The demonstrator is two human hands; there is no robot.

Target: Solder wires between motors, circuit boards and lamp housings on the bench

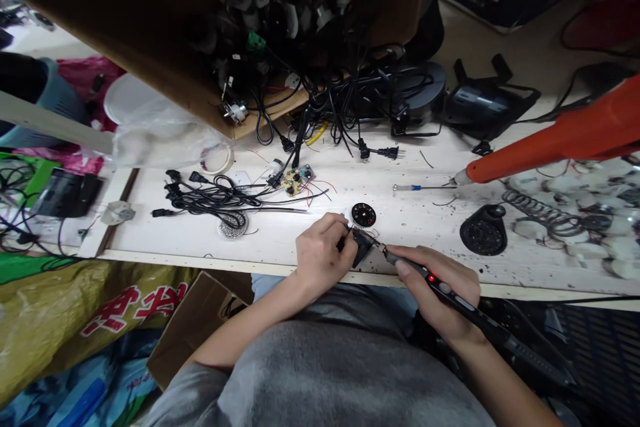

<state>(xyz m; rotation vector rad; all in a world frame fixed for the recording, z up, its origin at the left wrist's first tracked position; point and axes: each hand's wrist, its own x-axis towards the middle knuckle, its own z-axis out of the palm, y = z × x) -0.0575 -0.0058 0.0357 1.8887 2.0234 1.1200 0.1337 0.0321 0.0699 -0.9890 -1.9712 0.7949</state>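
In my right hand (443, 283) is a black pen-shaped soldering iron (465, 310) with a lit red light and a thin metal tip. The tip points left, to a small dark angular part (363, 248) near the table's front edge. My left hand (325, 250) is closed at that part, thumb and fingers pinched; thin wires show by the fingertips, and the fingers cover much of what they grip. Just beyond lies a round black disc (363, 215) with small marks around it.
Black power cords (220, 195) lie left, near small circuit boards (299, 179) and a wire-wool ball (233, 225). A cardboard box (165, 73) of parts stands behind. To the right are a screwdriver (415, 187), an orange arm (555, 140), a black teardrop-shaped piece (483, 230) and a metal coil (543, 213).
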